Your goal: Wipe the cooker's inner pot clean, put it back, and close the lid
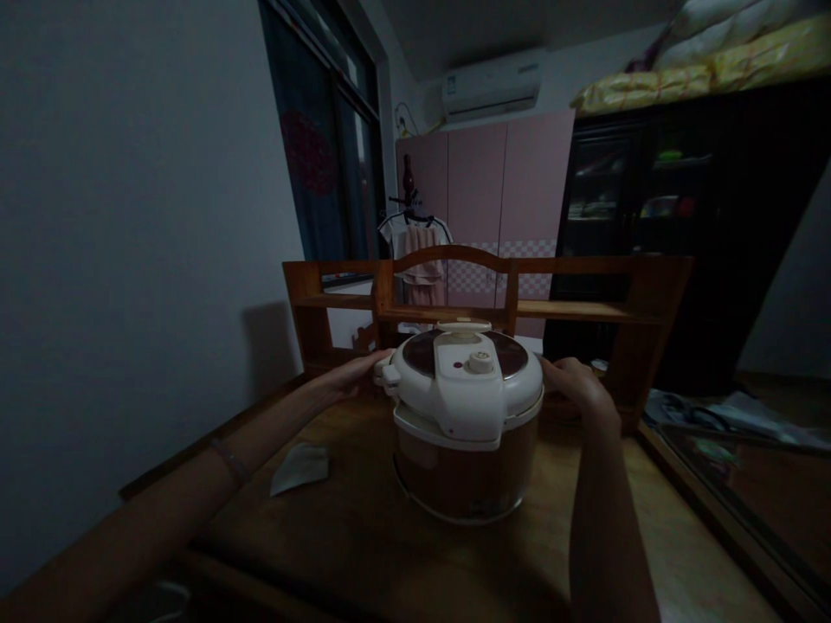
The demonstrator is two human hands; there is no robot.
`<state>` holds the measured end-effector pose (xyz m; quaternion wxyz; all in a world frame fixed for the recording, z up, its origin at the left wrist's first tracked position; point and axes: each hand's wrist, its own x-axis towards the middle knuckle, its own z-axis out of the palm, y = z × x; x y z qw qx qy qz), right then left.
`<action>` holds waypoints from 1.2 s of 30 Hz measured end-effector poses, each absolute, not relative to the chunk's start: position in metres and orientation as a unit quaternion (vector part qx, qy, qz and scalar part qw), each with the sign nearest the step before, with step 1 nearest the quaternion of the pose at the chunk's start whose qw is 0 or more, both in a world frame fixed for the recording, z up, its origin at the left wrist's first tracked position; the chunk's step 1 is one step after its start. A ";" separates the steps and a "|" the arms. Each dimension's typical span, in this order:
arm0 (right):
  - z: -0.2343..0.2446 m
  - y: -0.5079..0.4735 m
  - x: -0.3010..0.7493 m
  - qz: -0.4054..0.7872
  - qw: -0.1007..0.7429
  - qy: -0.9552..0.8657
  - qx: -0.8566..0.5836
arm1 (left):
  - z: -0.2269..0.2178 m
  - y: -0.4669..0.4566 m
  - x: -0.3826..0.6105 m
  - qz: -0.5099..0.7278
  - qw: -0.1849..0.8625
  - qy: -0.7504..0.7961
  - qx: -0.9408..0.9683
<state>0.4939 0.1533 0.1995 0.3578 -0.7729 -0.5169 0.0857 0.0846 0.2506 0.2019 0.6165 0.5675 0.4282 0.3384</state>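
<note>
An electric pressure cooker [467, 415] with a cream lid, a brown body and a knob on top is in the middle of the view, over the wooden desk [351, 528]. Whether its base touches the desk or is slightly lifted, I cannot tell. My left hand [357, 374] grips it at the left side near the lid's rim, beside a cream side catch. On the opposite side my right hand [575, 381] holds it at about the same height. The cooker hides most fingertips. A white cloth or folded paper [300, 467] lies to the left of the cooker.
A wooden shelf unit [447, 253] rises along the desk's far edge. The white wall [143, 260] runs close on the left. Clothes [421, 251] hang behind the shelf, before a pink wardrobe [477, 182]. A dark cabinet [675, 225] stands at right.
</note>
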 end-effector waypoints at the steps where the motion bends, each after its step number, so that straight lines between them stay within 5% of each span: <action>1: 0.199 0.155 0.495 0.096 0.366 -0.516 -0.768 | 0.201 0.252 0.085 0.343 0.619 0.420 0.568; 11: 0.189 0.161 0.501 0.224 0.469 -0.511 -0.685 | 0.180 0.254 0.100 0.406 0.579 0.433 0.559; 36: 0.169 0.157 0.555 0.232 0.554 -0.427 -0.676 | 0.190 0.200 0.165 0.470 0.545 0.433 0.543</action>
